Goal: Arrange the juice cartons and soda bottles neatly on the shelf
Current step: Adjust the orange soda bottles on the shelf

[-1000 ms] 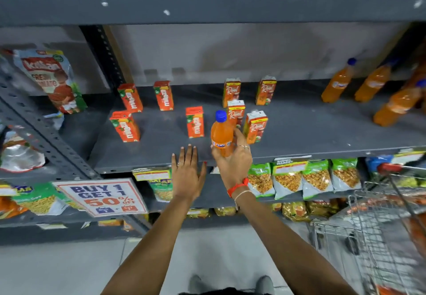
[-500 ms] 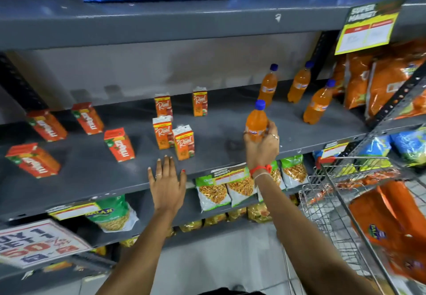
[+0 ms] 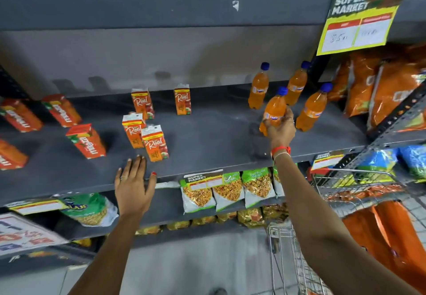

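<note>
A: What was nearest the camera?

B: Two bare forearms reaching up. The left hand [image 3: 133,186] lay flat on the front lip of the grey shelf [image 3: 207,138], fingers spread, holding nothing. The right hand [image 3: 280,131] was wrapped round the lower half of an orange soda bottle [image 3: 274,110], which leaned a little to the right; I couldn't tell whether its base touched the shelf, since the hand covered it.

A: And beyond that?

B: Three more soda bottles [image 3: 258,87] stood upright just behind and beside the held one. To the left, four "Real" juice cartons [image 3: 155,143] stood in a loose cluster, two in front and two behind. Further left, the red cartons [image 3: 86,141] were scattered and tilted by the lens; one was cut off at the frame's edge.

A: Anything hard to read?

B: The handwriting on the yellow price sign [image 3: 359,24] was blurred. The wire trolley [image 3: 297,260] was partly out of frame, and the snack packets [image 3: 228,191] below were half hidden by the shelf lip.

A: The surroundings?

B: Grey metal racking against a plain back panel, with a pale floor below.
</note>
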